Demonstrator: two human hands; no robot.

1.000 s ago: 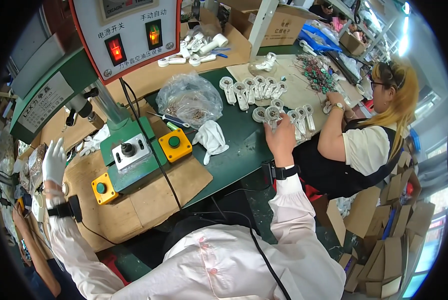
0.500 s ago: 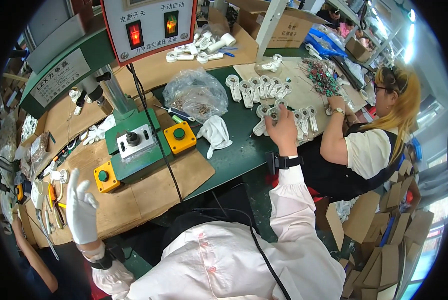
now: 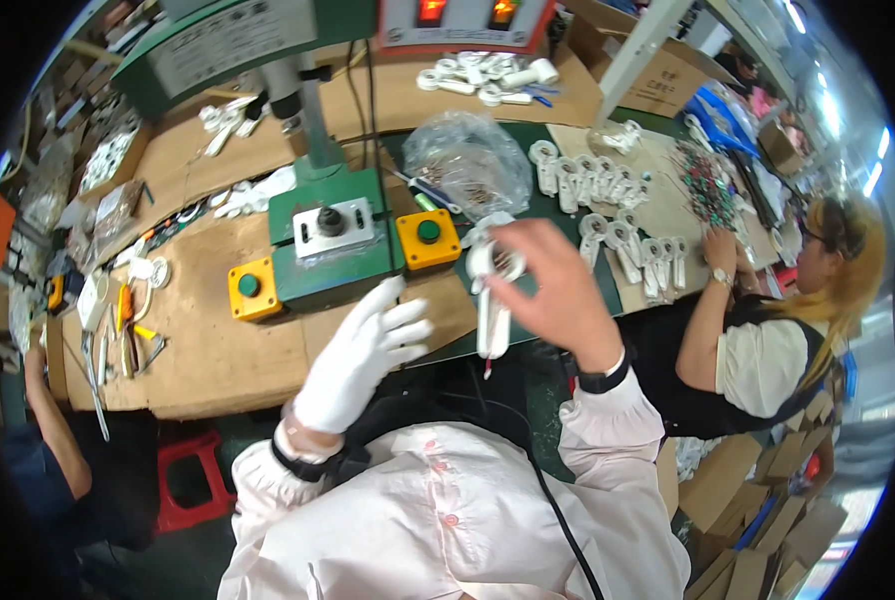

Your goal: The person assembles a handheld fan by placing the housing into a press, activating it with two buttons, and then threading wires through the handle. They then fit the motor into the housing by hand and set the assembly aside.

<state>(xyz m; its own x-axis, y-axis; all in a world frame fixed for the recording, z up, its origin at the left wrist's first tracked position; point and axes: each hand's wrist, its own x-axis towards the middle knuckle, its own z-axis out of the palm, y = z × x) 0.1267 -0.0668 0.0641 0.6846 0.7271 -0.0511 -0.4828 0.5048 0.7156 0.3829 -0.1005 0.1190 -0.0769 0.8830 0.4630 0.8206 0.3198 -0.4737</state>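
Observation:
My bare right hand grips a white handheld fan housing by its round head, with the handle hanging down past the bench edge. A short red bit shows at the handle's lower end. Left of it, my left hand, in a white glove, is raised over the front of the bench. Its fingers are spread and it holds nothing. Beyond both hands is the green base of a press, carrying a metal fixture with a dark knob. Yellow button boxes with green buttons flank the base.
More fan housings lie in rows on the right, near a co-worker handling a pile of small wired parts. A clear plastic bag sits behind the right button box. Pliers and other tools lie at left.
My right hand has come back from the rows on the right, now bringing a fan housing. The left hand has moved right, towards it. The whole view has shifted.

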